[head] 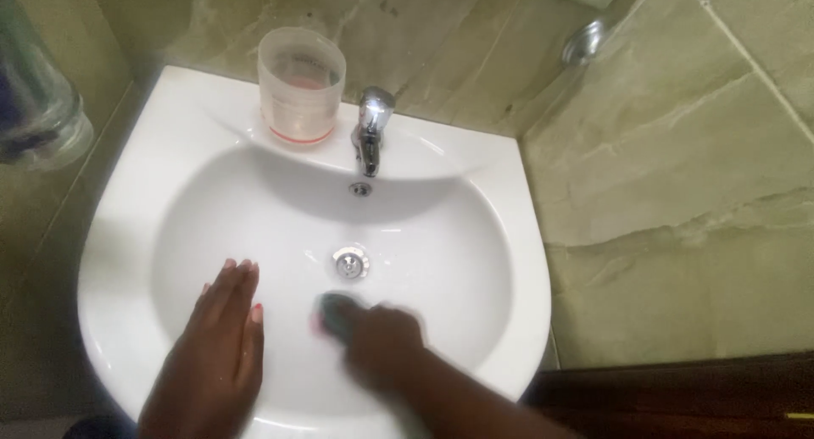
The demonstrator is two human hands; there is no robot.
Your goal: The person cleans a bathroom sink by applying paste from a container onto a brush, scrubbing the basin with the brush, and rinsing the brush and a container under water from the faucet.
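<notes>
Down in the white washbasin (pixel 127 236), the right hand (pixel 381 341) is gripping a greyish-green scouring sponge (pixel 335 313) with a pink edge, fingers closed over it, and pressing it against the bowl just below the chrome drain (pixel 350 262). Both hand and sponge are showing blurred. The left hand (pixel 222 337) is lying open and flat on the bowl's left slope, fingers together and pointing up toward the rim, holding nothing.

A chrome tap (pixel 370 130) is standing at the back, with a translucent plastic cup (pixel 302 85) with a pink base sitting on the ledge just beside it. Greenish marble-look tiles (pixel 678 151) are surrounding the basin.

Scrubbing well here probably means keeping the sponge flat on the curved porcelain and working in short overlapping strokes around the drain. The flat left palm is likely giving steady support, though wet porcelain may be slippery under it.
</notes>
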